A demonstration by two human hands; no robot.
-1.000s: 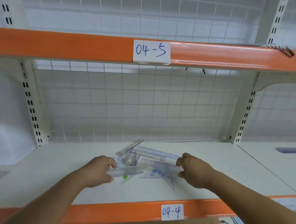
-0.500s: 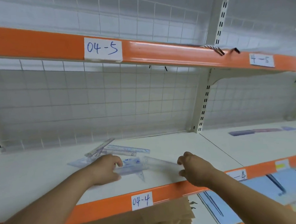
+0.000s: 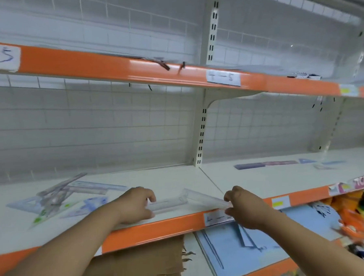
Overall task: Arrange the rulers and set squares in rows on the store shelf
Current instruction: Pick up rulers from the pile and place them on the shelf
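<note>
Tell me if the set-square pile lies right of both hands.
No, the set-square pile lies left of the left hand.

Near the shelf's (image 3: 179, 178) front edge, our left hand (image 3: 136, 205) grips a clear ruler (image 3: 169, 204) lying flat, while our right hand (image 3: 247, 208) pinches a second clear ruler (image 3: 203, 198) by its tip. Toward the left edge lies a loose pile of rulers and set squares (image 3: 57, 197).

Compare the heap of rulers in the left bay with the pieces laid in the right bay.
The heap is crossed and overlapping; the right-bay pieces lie side by side in a line. The heap looks mostly clear, the right-bay pieces darker blue and purple. Both rest on the same white shelf.
</note>
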